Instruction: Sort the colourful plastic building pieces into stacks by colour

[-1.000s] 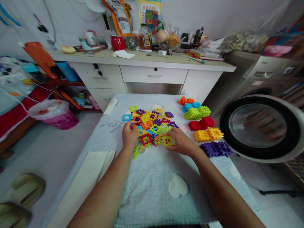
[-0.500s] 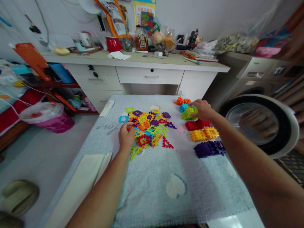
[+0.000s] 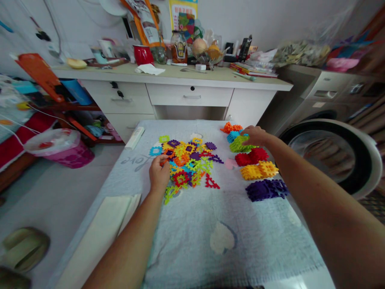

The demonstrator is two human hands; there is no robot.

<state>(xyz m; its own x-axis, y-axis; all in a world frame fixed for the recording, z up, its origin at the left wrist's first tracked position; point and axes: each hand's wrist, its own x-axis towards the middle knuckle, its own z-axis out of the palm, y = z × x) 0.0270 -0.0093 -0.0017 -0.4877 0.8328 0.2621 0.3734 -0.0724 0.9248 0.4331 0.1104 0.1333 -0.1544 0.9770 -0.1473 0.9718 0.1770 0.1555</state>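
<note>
My left hand point(image 3: 159, 173) is at the left edge of a loose heap of colourful plastic interlocking pieces point(image 3: 182, 160). Its fingers are curled around an orange interlocking piece point(image 3: 164, 162), only partly visible. My right hand point(image 3: 255, 135) reaches across to the row of sorted pieces, its fingers bent down at the green interlocking pieces point(image 3: 240, 144); the fingertips are partly hidden. Blue pieces point(image 3: 233, 136) and orange pieces point(image 3: 231, 127) lie behind the green ones. Nearer me are red pieces point(image 3: 251, 157), yellow pieces point(image 3: 259, 170) and purple pieces point(image 3: 266, 190).
A grey-blue cloth point(image 3: 192, 233) covers the table. A white box point(image 3: 134, 138) lies at its far left, folded white material point(image 3: 99, 228) along the left edge. Behind stands a cluttered desk point(image 3: 192, 76); an open washing machine door point(image 3: 331, 158) is close on the right.
My right hand has sunk slightly, and the green piece raised at its fingers now lies flatter along the green row. My left hand has barely moved.
</note>
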